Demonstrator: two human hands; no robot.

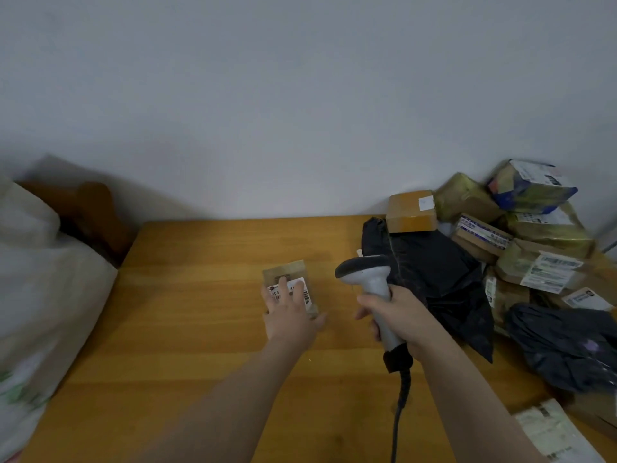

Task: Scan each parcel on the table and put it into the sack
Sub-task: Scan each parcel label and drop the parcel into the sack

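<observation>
A small flat brown parcel [289, 274] with a white barcode label lies on the wooden table [200, 295] near its middle. My left hand [288, 312] rests on the parcel with straight, spread fingers and covers its near half. My right hand [400, 317] grips the grey handle of a barcode scanner [365, 275], whose dark head points left toward the parcel. The scanner's black cable [399, 406] hangs down toward me. A white woven sack [43, 289] stands at the table's left edge.
A heap of parcels fills the table's right side: a black plastic bag [434, 272], a brown box [412, 212], several taped yellowish packages [541, 228] and another dark bag [564, 345]. A labelled package [551, 432] lies at the near right. A grey wall stands behind.
</observation>
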